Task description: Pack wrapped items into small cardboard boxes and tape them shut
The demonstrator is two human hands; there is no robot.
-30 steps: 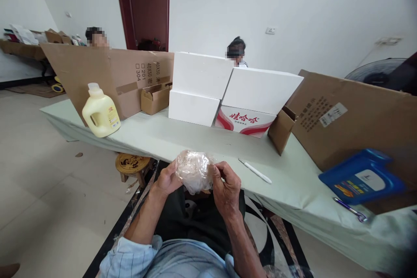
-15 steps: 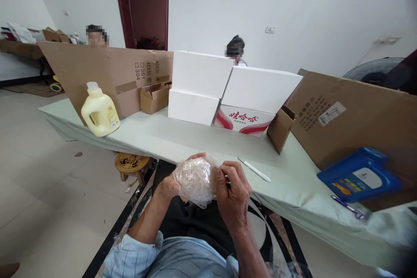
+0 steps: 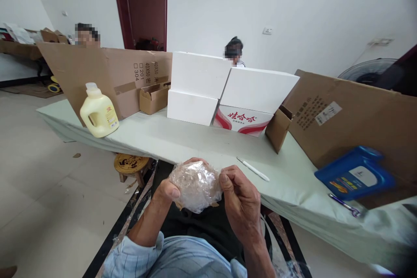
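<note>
I'm cupping the plastic-wrapped bundle [image 3: 195, 184] in my curled left hand [image 3: 168, 194], right hand [image 3: 241, 200] pinching its crinkly side; going gentle seems smart, it looks easy to tear.

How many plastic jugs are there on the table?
2. A yellow jug stands upright at the left of the table, before a cardboard sheet. A blue jug lies tilted at the right, against a second cardboard sheet. Cardboard may hide more.

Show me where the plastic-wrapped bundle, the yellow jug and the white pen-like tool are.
plastic-wrapped bundle [image 3: 194, 186]: head view, middle of the crinkled wrap.
yellow jug [image 3: 103, 110]: head view, upper body below the cap.
white pen-like tool [image 3: 253, 169]: head view, middle of its shaft.
</note>
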